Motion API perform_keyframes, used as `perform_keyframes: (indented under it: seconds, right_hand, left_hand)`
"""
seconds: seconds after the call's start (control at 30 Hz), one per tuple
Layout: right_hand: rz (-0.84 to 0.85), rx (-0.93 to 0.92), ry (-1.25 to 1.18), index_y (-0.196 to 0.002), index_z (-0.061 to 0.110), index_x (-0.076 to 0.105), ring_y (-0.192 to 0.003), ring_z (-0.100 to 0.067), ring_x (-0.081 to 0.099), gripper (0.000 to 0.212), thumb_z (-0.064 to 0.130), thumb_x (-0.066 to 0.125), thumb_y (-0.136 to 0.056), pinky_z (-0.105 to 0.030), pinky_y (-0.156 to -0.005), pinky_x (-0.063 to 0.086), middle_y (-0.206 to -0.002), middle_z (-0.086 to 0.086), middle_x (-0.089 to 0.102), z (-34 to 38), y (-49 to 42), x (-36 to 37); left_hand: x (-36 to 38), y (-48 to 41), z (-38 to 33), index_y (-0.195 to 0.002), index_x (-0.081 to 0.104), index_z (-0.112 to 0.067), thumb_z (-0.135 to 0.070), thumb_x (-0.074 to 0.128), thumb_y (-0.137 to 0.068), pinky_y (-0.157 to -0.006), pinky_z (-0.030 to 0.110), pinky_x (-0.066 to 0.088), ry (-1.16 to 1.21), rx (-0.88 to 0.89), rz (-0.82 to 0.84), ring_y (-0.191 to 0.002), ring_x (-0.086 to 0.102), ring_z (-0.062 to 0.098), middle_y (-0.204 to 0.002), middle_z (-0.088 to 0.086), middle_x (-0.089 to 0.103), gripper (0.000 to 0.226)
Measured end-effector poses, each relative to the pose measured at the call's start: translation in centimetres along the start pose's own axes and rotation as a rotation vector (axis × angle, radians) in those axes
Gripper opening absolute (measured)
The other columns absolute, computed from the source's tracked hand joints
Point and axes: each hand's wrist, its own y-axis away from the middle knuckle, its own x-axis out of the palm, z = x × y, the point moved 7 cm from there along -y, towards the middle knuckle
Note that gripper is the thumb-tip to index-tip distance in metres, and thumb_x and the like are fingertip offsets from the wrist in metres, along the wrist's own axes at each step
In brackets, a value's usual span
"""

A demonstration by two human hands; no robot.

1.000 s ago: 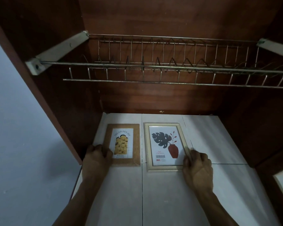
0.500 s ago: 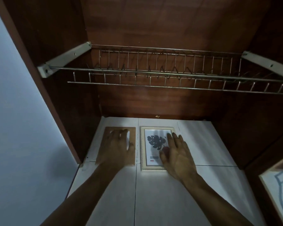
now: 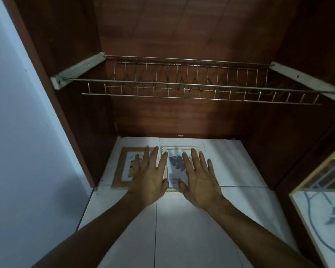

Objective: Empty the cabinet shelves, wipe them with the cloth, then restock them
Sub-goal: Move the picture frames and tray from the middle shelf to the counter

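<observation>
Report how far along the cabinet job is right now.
Looks done: the wire rack is bare. In hand: the left hand and right hand, fingers straight, lie over the brown frame and the leaf-print frame, both flat on the tiled shelf. Left: no cloth shows, so wiping or restocking may remain; I cannot tell which.

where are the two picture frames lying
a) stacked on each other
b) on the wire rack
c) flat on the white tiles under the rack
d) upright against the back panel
c: the left frame and right frame lie flat side by side on the white tiles, below the rack, with the left hand and right hand spread over them.
</observation>
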Motion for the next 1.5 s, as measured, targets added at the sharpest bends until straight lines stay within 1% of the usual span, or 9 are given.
perform_keyframes:
  seconds: [0.17,0.33,0.5,0.6,0.77,0.9,1.1,1.27,1.5]
  right_hand:
    - [-0.007,0.028,0.029,-0.153,0.024,-0.016,-0.148,-0.033,-0.018,0.090,0.070,0.014,-0.082,-0.046,-0.116,-0.014,-0.155,-0.006,-0.032,1.1,2.1,-1.3]
    - [-0.055,0.006,0.020,-0.155,0.021,-0.011,-0.148,-0.034,-0.017,0.084,0.058,0.036,-0.096,-0.044,-0.117,-0.011,-0.160,-0.011,-0.023,2.5,4.7,-3.7]
    - [-0.122,-0.045,-0.080,-0.156,0.017,-0.004,-0.150,-0.028,-0.009,0.083,0.048,0.045,-0.096,-0.037,-0.117,-0.006,-0.162,-0.008,-0.014,3.1,7.3,-5.1]
    - [-0.136,-0.048,-0.097,-0.156,0.016,-0.001,-0.150,-0.026,-0.008,0.083,0.048,0.047,-0.096,-0.041,-0.122,-0.001,-0.163,-0.007,-0.011,2.9,8.9,-5.9]
    - [-0.154,-0.078,-0.073,-0.156,0.017,0.002,-0.151,-0.028,-0.004,0.082,0.048,0.047,-0.095,-0.038,-0.117,-0.006,-0.163,-0.007,-0.008,2.3,11.7,-6.9]
    - [-0.157,-0.102,-0.059,-0.156,0.020,0.003,-0.151,-0.024,-0.004,0.077,0.047,0.044,-0.097,-0.035,-0.116,-0.007,-0.164,-0.004,-0.007,1.5,14.7,-7.9]
    - [-0.143,-0.147,-0.100,-0.156,0.020,0.000,-0.151,-0.025,0.005,0.080,0.043,0.048,-0.096,-0.038,-0.121,0.006,-0.164,-0.006,0.000,0.8,19.6,-8.7]
    - [-0.133,-0.142,-0.087,-0.156,0.021,-0.004,-0.151,-0.024,0.001,0.080,0.048,0.044,-0.097,-0.038,-0.119,-0.002,-0.164,-0.005,-0.004,0.9,22.7,-9.4]
    - [-0.127,-0.111,-0.029,-0.156,0.019,0.001,-0.151,-0.024,-0.001,0.077,0.050,0.041,-0.098,-0.043,-0.121,0.001,-0.164,-0.005,-0.005,1.2,25.5,-10.2]
  left_hand:
    - [-1.6,1.4,0.0,-0.155,-0.006,-0.024,-0.053,0.038,-0.096,-0.116,0.054,-0.008,0.029,0.065,-0.034,-0.148,-0.016,0.032,-0.163,0.009,-0.012,0.079]
    - [-3.3,3.1,0.6,-0.155,-0.005,-0.024,-0.053,0.045,-0.094,-0.108,0.046,-0.017,0.108,0.085,-0.082,-0.148,-0.016,0.032,-0.163,0.008,-0.011,0.084]
    - [-5.1,6.1,-0.1,-0.155,-0.007,-0.023,-0.046,0.047,-0.095,-0.119,0.049,-0.005,0.147,0.153,-0.111,-0.149,-0.013,0.028,-0.163,0.006,-0.009,0.083]
    - [-5.8,7.3,-0.6,-0.155,-0.005,-0.024,-0.043,0.048,-0.094,-0.119,0.048,-0.004,0.147,0.158,-0.135,-0.149,-0.010,0.027,-0.163,0.006,-0.005,0.083]
    - [-6.9,9.1,-2.0,-0.155,-0.005,-0.025,-0.044,0.047,-0.094,-0.120,0.050,-0.001,0.118,0.151,-0.169,-0.149,-0.009,0.028,-0.163,0.005,-0.005,0.082]
    - [-7.9,11.3,-3.6,-0.155,0.008,-0.025,-0.045,0.050,-0.093,-0.120,0.053,0.007,0.121,0.133,-0.172,-0.150,-0.002,0.030,-0.163,0.007,0.003,0.078]
    - [-9.2,15.1,-5.9,-0.149,0.032,-0.020,-0.049,0.058,-0.082,-0.114,0.062,0.020,0.115,0.136,-0.225,-0.147,0.019,0.037,-0.158,0.013,0.025,0.077]
    - [-9.7,18.7,-6.5,-0.142,0.044,-0.017,-0.054,0.054,-0.076,-0.105,0.069,0.029,0.048,0.117,-0.259,-0.140,0.034,0.040,-0.151,0.015,0.039,0.076]
    - [-10.6,21.4,-7.2,-0.148,0.037,-0.024,-0.060,0.049,-0.078,-0.113,0.066,0.014,0.036,0.131,-0.266,-0.146,0.024,0.036,-0.157,0.010,0.029,0.079]
